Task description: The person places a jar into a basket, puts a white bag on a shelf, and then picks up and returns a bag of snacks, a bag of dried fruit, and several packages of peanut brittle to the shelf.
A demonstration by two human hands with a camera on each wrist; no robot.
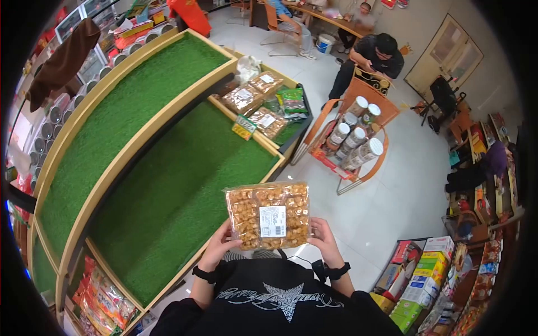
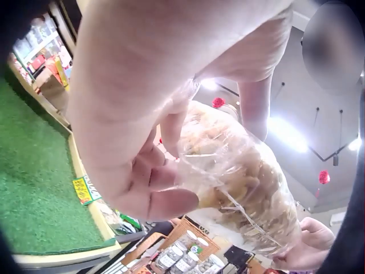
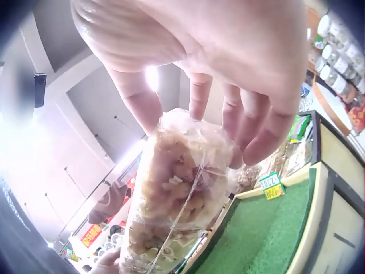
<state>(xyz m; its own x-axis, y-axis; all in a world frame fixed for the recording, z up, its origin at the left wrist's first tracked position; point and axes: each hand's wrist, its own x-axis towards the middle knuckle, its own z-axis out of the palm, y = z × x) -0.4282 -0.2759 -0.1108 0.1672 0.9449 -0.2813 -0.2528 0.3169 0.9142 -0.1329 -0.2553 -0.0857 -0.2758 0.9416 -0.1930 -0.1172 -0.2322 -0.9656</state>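
Observation:
A clear plastic package of golden-brown snack pieces [image 1: 246, 210] with a white label [image 1: 273, 222] is held up in front of the chest, label facing the head camera. My left hand [image 1: 217, 243] grips its lower left side, thumb on the front. On the opposite side my right hand [image 1: 327, 241] holds the lower right edge. The left wrist view shows the thumb and fingers around one end of the package [image 2: 239, 188]. In the right wrist view, fingers and thumb close round the other end of the package [image 3: 177, 188].
Left of me stands a wooden display stand with green turf [image 1: 168, 185]. Bagged goods [image 1: 263, 101] and a price tag [image 1: 244, 127] sit at its far end. A chair [image 1: 358, 140] carries several lidded jars [image 1: 353, 140]. A seated person [image 1: 381, 56] is behind it; boxes [image 1: 420, 285] stand at right.

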